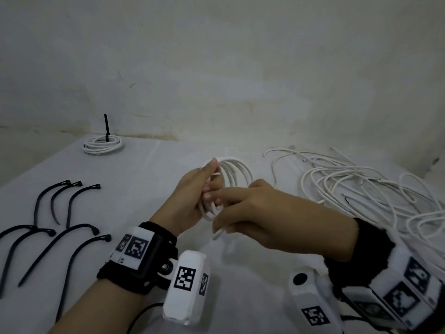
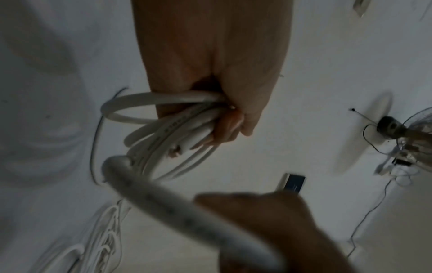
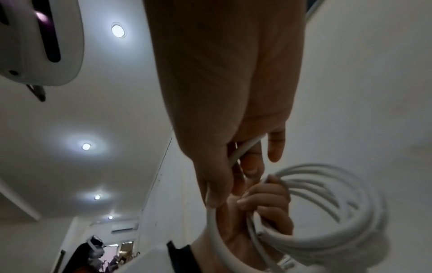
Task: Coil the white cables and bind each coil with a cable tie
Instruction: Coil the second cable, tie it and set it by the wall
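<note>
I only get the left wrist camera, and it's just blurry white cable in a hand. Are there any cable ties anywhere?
Observer: Yes. In the head view, several black cable ties lie loose on the table, left of the left hand that grips the half-made coil.
Operator: Is any coil finished?
Observer: One. A bound coil lies at the table's far left, with a black tie tail standing up from it.
Operator: What's the other hand doing?
Observer: The right wrist view shows the right hand pinching the free strand.
</note>
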Tool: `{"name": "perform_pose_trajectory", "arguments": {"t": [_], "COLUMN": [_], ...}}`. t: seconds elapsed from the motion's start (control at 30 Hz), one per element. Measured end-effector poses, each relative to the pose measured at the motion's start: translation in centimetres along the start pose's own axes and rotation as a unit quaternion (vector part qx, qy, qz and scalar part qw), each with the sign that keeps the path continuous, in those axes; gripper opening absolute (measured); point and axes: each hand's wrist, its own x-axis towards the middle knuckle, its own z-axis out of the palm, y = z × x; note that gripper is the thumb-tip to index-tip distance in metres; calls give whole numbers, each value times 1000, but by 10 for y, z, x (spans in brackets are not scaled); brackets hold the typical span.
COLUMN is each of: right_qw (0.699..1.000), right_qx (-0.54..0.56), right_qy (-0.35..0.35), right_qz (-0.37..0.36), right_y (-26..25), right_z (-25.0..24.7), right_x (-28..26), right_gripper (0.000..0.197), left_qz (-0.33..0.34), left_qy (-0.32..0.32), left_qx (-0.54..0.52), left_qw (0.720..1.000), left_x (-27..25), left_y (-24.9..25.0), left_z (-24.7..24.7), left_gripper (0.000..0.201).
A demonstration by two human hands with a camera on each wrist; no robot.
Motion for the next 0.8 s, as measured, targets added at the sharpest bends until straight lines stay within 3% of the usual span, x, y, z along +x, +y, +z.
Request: {"name": "perform_pose_trajectory", "arguments": {"t": [0.1,0.17,0.37,0.5,0.63,0.73,0.8], "right_qw": [997,990,946,915,921,939,948], "right_qx": [76,110,92,73,115,146,119], "right_qy": [31,81,293,371,351,289,269], "right_qz": [-10,26,104,139,120,119,125], "right_y": [-3,1,19,22,24,27,31], "right_z": [1,2,11,22,25,24,27], "right_x": [12,16,14,13,18,18,18], "right_gripper": [19,15,12,10,11,14,10], "left_qz": [9,-4,-55,-60,-43,-31,-42], "left_qy": [-4,-25,-84,-99,-167,-195,-187], "left_qx": [170,215,55,26,45,94,110], "left_qw": [985,976,993,993,984,976,975], "left_x": [-7,-10,-9,-8,-10,-11,-11], "left_y": [-7,-7,-2,0,1,3,3], "left_z": [8,10,10,6,1,-1,-2], "left_gripper": [29,37,54,54,56,33,27]}}
